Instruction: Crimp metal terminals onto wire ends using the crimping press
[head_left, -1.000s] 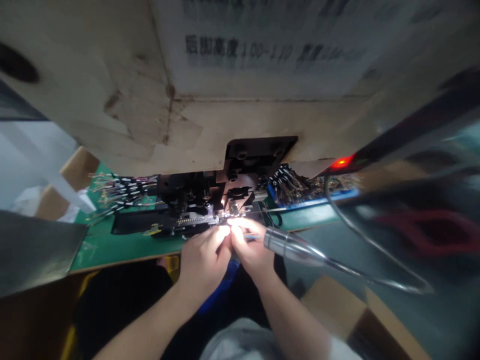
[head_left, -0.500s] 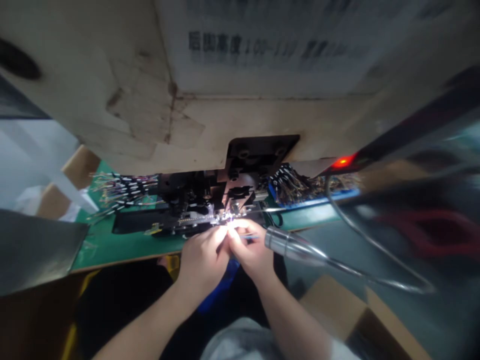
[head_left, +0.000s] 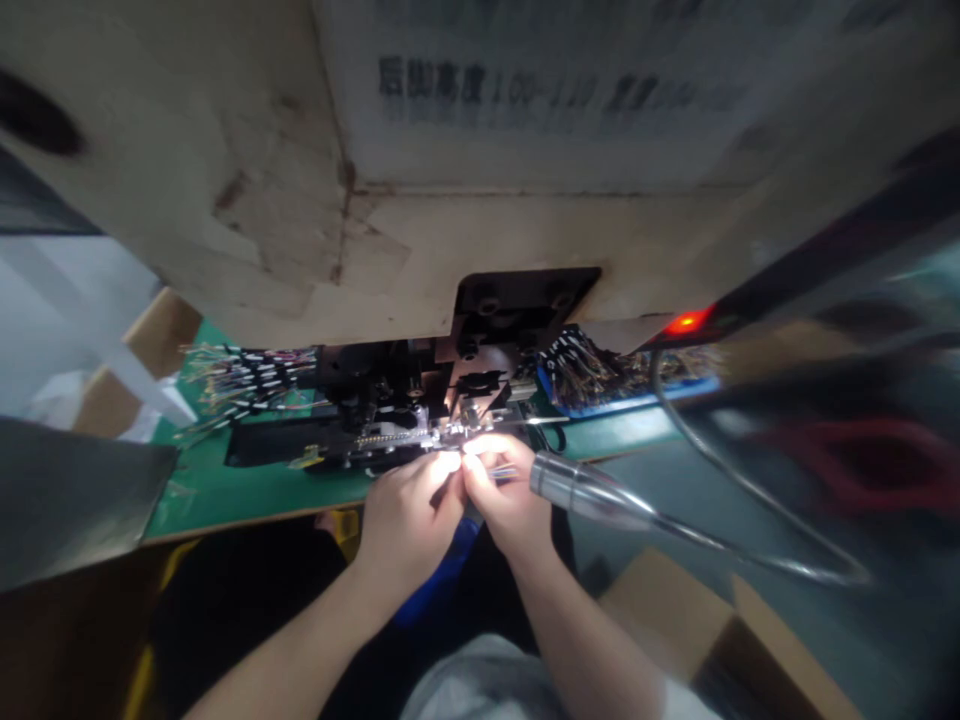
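Note:
My right hand (head_left: 514,500) is closed in a pinch on a few thin wires (head_left: 504,472), which show between its fingers. Close against it, my left hand (head_left: 412,515) is also pinched shut, thumb and fingertip brightly lit. What lies between the left fingertips is too small and glaring to make out. Both sets of fingertips are just in front of the metal working point (head_left: 457,432) of a machine. A toothed metal strip (head_left: 390,440) runs into that point from the left.
The machine's pale housing (head_left: 397,260) hangs low above my hands. A metal gooseneck lamp (head_left: 592,490) reaches in beside my right hand. Wire bundles (head_left: 251,380) lie on the green table (head_left: 195,500); more wires (head_left: 592,370) fill a blue tray (head_left: 645,398). A cardboard box (head_left: 667,610) stands lower right.
My right hand has shifted slightly right, and its fingertips are a little farther from the left ones. The left hand has barely moved.

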